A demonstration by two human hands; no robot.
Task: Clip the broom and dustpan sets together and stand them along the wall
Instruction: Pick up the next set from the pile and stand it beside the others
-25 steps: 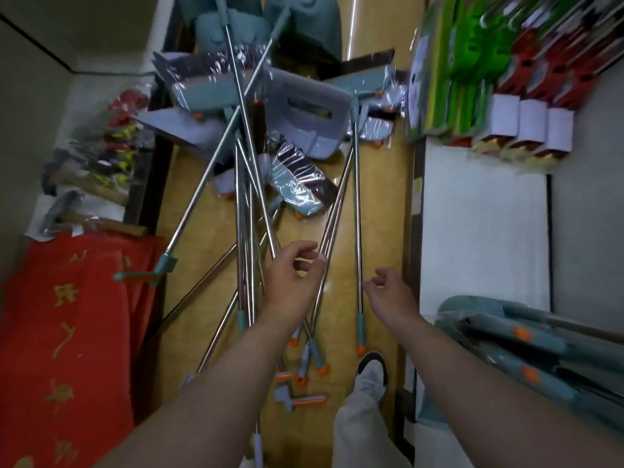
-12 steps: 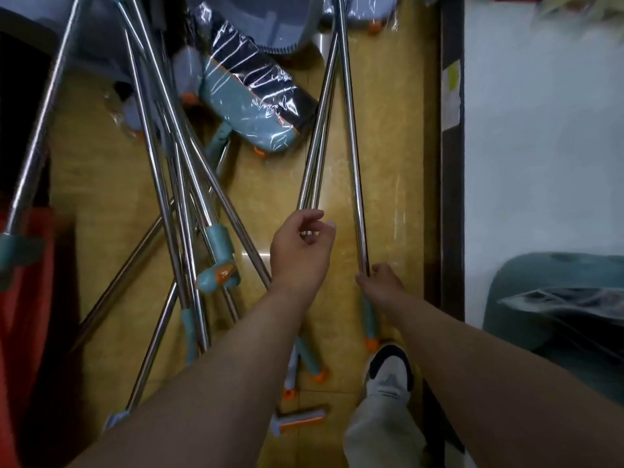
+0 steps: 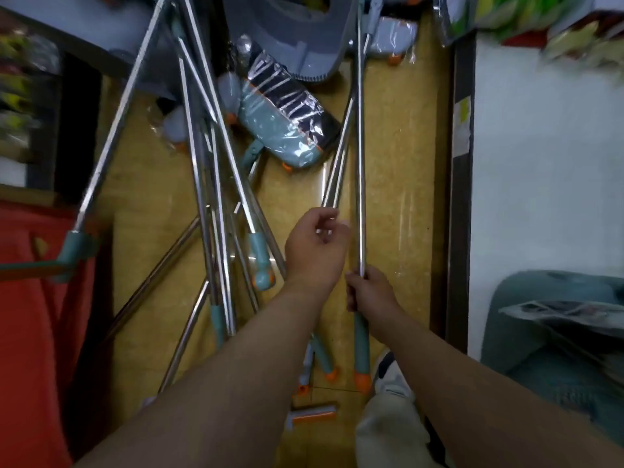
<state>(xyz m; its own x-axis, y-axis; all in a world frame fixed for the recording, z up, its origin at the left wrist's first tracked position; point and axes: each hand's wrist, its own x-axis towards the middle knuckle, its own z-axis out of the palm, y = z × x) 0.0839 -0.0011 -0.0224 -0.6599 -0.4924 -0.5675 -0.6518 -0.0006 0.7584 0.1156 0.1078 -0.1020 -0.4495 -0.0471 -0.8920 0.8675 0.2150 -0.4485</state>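
Okay, right hand (image 3: 369, 293) was wrapped round a single steel pole (image 3: 360, 163), holding it just above its teal grip (image 3: 361, 346), which ended in an orange cap (image 3: 362, 380) next to the person's shoe (image 3: 388, 369). That pole ran straight up the yellow floor (image 3: 405, 197) toward the grey dustpan (image 3: 293, 35) at the top of the view; its far end was hidden in clutter. Left hand (image 3: 315, 248) sat just beside it, thumb and fingers curled round a pair of poles (image 3: 334, 177) that leaned in from the upper right; the grip was somewhat blurred, so how tight it was could not be told. A plastic-wrapped broom head (image 3: 283, 123), teal with dark bristles, lay on the floor between the pair and a tangle of poles (image 3: 209, 163) crossing each other on the left. One of those ended in a teal handle (image 3: 260, 261) near the left wrist. A small loose clip (image 3: 312, 415) with an orange strip lay on the floor under the left forearm. Red fabric (image 3: 30, 315) filled the left edge. A white panel (image 3: 540, 197) ran down the right side, with stacked teal dustpans (image 3: 557, 332) below it.
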